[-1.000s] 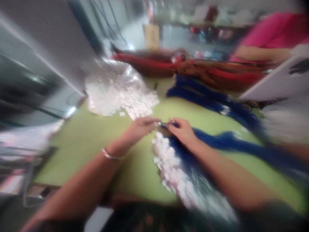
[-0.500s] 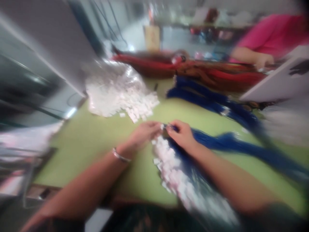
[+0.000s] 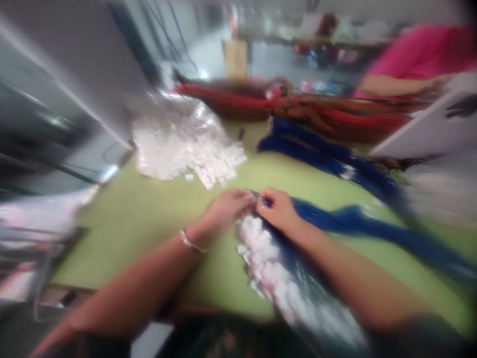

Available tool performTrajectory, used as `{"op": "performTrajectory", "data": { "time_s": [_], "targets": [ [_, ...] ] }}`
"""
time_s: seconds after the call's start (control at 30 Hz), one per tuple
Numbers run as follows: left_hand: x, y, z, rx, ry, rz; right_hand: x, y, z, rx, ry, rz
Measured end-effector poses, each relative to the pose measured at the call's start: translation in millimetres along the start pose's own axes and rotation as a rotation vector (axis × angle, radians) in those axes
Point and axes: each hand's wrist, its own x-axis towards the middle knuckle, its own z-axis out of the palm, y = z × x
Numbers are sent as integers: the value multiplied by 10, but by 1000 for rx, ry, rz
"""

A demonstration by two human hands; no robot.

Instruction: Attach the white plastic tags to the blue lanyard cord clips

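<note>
**Two hands meet at the end of a blue cord bundle**

The green counter (image 3: pixel 149 214) fills the middle of the view. A blue cord bundle (image 3: pixel 354 221) runs across it from 3 o'clock toward the centre, and a second blue bundle (image 3: pixel 316 149) lies beyond it at 1 o'clock. A clear bag of white tags (image 3: pixel 179 139) sits at 11 o'clock, its tags spilling toward the hands. A strip of white tags (image 3: pixel 268 263) trails from the hands down toward 5 o'clock. Red cords (image 3: pixel 335 114) lie at 12 o'clock, with a person in a pink top (image 3: pixel 421 49) behind them.

Both forearms reach in from the bottom edge and converge. The left hand (image 3: pixel 229 206), a bangle (image 3: pixel 192 243) on its wrist, has its fingers drawn together at the end of the near blue bundle. The right hand (image 3: pixel 278 209) is curled, thumb and fingers pinching that same end. The fingertips touch.

Compared with half a second ago, both hands sit slightly nearer the body and closer together; blur hides what the left fingers grip.
</note>
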Motion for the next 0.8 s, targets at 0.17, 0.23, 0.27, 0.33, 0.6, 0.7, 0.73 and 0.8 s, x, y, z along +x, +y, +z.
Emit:
{"op": "performTrajectory", "data": {
  "time_s": [0.17, 0.23, 0.27, 0.33, 0.6, 0.7, 0.73, 0.8],
  "targets": [
    [-12, -10, 11, 5, 4, 6, 18, 2, -49, 68, -26, 52],
    [-9, -22, 13, 10, 7, 9, 25, 4, -58, 79, -48, 80],
    [-6, -26, 17, 15, 7, 12, 28, 5, -58, 75, -57, 88],
    [-5, -28, 28, 32, 5, 28, 31, 0, -60, 71, -69, 97],
    [-184, 106, 75, 298, -201, 182, 109, -47, -168, 373, -35, 253],
    [-209, 190, 7, 478, -352, 312, 121, -18, -163, 506, -23, 298],
    [-186, 215, -45, 511, -277, 351, 119, -5, -152, 539, -37, 295],
    [-95, 247, -185, 587, 44, 388, 108, 12, -129, 559, -68, 287]
  ]
}}
